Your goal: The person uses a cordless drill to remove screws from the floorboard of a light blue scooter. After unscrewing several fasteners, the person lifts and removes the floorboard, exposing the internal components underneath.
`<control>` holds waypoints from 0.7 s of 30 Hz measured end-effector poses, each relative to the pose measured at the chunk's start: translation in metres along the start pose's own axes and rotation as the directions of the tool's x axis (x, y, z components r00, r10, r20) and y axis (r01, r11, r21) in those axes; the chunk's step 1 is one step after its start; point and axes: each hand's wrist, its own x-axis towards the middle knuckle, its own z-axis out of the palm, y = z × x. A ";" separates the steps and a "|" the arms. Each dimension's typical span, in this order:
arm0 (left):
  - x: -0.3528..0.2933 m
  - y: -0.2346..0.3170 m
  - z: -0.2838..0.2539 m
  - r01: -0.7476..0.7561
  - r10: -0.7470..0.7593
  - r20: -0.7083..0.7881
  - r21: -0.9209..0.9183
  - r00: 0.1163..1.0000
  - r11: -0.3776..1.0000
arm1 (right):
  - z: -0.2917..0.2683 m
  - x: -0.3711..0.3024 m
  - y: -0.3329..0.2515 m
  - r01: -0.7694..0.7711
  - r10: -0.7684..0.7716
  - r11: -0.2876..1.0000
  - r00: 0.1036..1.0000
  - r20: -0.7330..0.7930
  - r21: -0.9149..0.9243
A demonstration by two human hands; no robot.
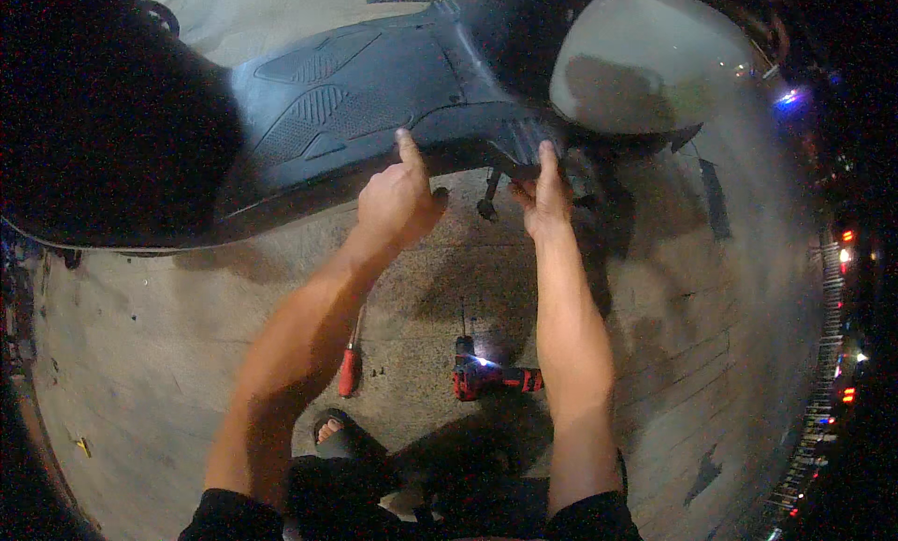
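Note:
A dark scooter footboard [365, 101] with raised tread patterns spans the upper part of the head view. My left hand [400, 197] is at its near edge, the index finger stretched out with its tip on the edge. The thumb stands apart and the other fingers are curled; nothing shows in the hand. My right hand [546, 193] grips the footboard's near edge farther right. Its thumb lies up against the panel, while its fingers reach beneath and are partly hidden. Between the hands, a dark metal stand [488, 202] sticks out below the footboard.
A red-and-black power driver [494, 380], its light glowing, lies on the paved floor [187, 345] between my forearms. Left of it is a red-handled screwdriver [348, 371] with small dark pieces beside it. A rounded off-white body panel [692, 64] bulges at upper right. My sandalled foot [333, 431] is below.

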 end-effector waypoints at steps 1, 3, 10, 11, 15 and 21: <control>0.002 0.005 0.001 0.036 -0.036 0.001 0.022 0.999 0.999 | 0.005 -0.001 -0.001 0.005 -0.005 1.000 1.000 0.001 0.014; 0.001 0.012 0.006 0.063 -0.061 -0.045 0.060 0.997 0.996 | 0.004 -0.005 -0.002 -0.024 0.024 1.000 0.996 0.087 -0.003; -0.007 0.020 -0.017 0.126 -0.095 -0.194 0.150 0.976 0.981 | -0.046 0.001 -0.009 -0.015 -0.014 0.993 0.973 0.230 0.121; 0.002 0.009 -0.021 0.122 -0.087 -0.192 0.181 0.978 0.976 | -0.055 -0.005 -0.012 0.047 -0.055 0.998 0.975 0.215 0.041; 0.007 -0.018 -0.060 -0.002 0.036 -0.119 0.273 0.992 0.962 | -0.124 -0.042 0.077 0.565 -0.371 0.653 0.819 0.438 -0.504; 0.011 -0.053 -0.094 -0.262 0.264 0.030 0.255 0.964 0.931 | -0.255 -0.170 0.180 0.806 0.038 0.095 0.584 0.811 -0.585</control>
